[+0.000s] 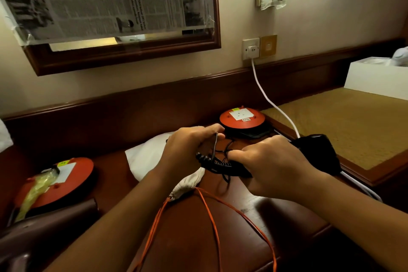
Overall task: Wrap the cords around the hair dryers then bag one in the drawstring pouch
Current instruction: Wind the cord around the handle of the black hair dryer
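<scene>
Grips meet at mid-frame over the dark wooden desk (187, 238): our right grip (271, 165) clasps one black plastic hair dryer (318, 150), long axis slanting lower left to upper right, bulky end upper right; our left grip (187, 148) pinches its thin black cord (205, 158) above one white cloth drawstring pouch (143, 157).

Black dryer (318, 152): head out to the right, handle running left in the grip of the right hand (271, 165). Its thin black cord (214, 148) leaves a ribbed collar at the handle end and rises to a pinch in the left hand (187, 146), with slack loops between the hands. Pouch (145, 157): off-white cloth, flat on the desk (187, 238) partly under the left wrist, neck gathered, orange drawstrings (213, 223) trailing to the near edge. What appears to be a second, maroon dryer (55, 223) lies near left, blurred.
</scene>
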Motion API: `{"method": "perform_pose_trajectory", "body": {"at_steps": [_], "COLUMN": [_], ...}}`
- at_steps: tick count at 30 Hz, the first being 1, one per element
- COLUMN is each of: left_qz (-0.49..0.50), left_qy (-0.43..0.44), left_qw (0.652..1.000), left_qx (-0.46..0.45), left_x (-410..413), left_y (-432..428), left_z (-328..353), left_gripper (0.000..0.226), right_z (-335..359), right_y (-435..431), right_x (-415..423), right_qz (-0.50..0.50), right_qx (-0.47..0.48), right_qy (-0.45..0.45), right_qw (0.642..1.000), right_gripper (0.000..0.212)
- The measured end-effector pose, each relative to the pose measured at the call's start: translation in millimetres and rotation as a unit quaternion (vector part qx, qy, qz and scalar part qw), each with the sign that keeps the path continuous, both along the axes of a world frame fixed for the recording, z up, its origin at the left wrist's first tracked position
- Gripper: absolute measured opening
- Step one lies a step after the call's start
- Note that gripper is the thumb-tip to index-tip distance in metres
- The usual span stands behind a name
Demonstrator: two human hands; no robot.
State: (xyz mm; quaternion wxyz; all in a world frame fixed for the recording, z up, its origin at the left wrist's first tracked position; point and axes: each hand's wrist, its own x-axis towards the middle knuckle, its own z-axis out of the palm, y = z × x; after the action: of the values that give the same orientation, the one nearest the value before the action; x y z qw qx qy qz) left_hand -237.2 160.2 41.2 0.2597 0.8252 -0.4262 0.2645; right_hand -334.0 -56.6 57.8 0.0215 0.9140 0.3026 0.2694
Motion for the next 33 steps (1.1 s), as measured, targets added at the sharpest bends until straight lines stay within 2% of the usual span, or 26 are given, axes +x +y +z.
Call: {"method": "perform_pose_trajectory", "body": {"at_steps": [4, 6, 8, 10, 14, 16, 18, 20, 22, 27, 30, 33], "left_qz": [-0.021, 0.023, 0.041, 0.035, -0.007, -0.013, -0.018, -0.046, -0.081, -0.144, -0.198, -0.174], "left_qy": [0.044, -0.012, 0.003, 0.036, 0.043, -0.011, -0.023, 0.019, 0.096, 0.275, 0.376, 0.416], "left_qw": [0.999, 0.999, 0.999, 0.998, 0.997, 0.997, 0.997, 0.997, 0.992, 0.950, 0.901, 0.880], "left_qx": [-0.017, -0.019, 0.014, 0.048, 0.068, 0.073, 0.068, 0.053, 0.026, -0.013, -0.092, -0.151], "left_x": [-4, -4, -22, -42, -71, -72, -66, -51, -38, -16, -15, -23], "left_y": [-14, -22, -23, -17, -14, -15, -11, -7, -6, -7, -18, -24], "left_z": [-10, -22, -29, -35, -24, -7, 14, 34, 49, 46, 23, 0], "left_gripper": [0.034, 0.027, 0.020, 0.034, 0.042, 0.036, 0.028, 0.019, 0.013, 0.004, 0.017, 0.042], "right_z": [-1, 0, 2, 3, 0, 0, 1, 4, 7, 11, 11, 16], "right_y": [-5, -10, -17, -23, -26, -23, -20, -17, -16, -21, -27, -30], "right_x": [-1, 0, 3, 7, 13, 13, 10, 5, -1, -16, -20, -19], "right_qz": [0.000, -0.021, -0.077, -0.141, -0.201, -0.201, -0.183, -0.148, -0.105, -0.023, 0.002, -0.015], "right_qx": [0.035, 0.075, 0.097, 0.095, 0.069, 0.053, 0.030, -0.006, -0.025, -0.039, 0.002, 0.105], "right_qy": [-0.001, -0.023, -0.035, -0.040, 0.033, 0.069, 0.083, 0.073, 0.051, -0.009, -0.010, -0.031], "right_qw": [0.999, 0.997, 0.992, 0.985, 0.977, 0.976, 0.979, 0.986, 0.993, 0.999, 1.000, 0.994], "right_gripper": [0.027, 0.022, 0.022, 0.020, 0.026, 0.033, 0.031, 0.028, 0.029, 0.022, 0.020, 0.012]}}
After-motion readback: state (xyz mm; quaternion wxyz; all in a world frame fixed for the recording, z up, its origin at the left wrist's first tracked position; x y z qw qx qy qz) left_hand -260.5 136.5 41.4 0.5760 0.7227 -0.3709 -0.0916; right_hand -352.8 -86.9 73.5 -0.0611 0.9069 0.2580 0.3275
